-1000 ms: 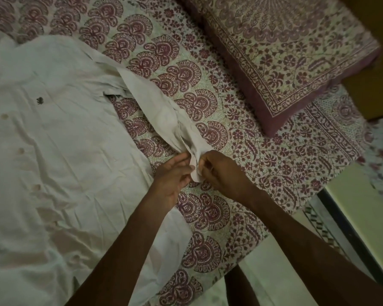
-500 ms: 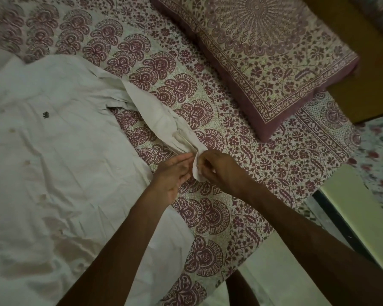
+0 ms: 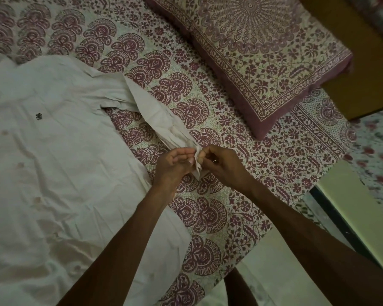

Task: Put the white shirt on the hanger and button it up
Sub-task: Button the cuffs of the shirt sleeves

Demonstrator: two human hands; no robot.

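White shirt; maroon paisley bedsheet; matching floral pillow.

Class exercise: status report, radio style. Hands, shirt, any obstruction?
Left hand and right hand both pinching the sleeve cuff. White shirt flat on the bedspread. No hanger in sight. Pillow well clear.

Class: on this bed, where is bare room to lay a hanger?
Free: bedsheet between sleeve and pillow; also sheet above the white shirt. Crowded: at the cuff, where left hand and right hand meet.
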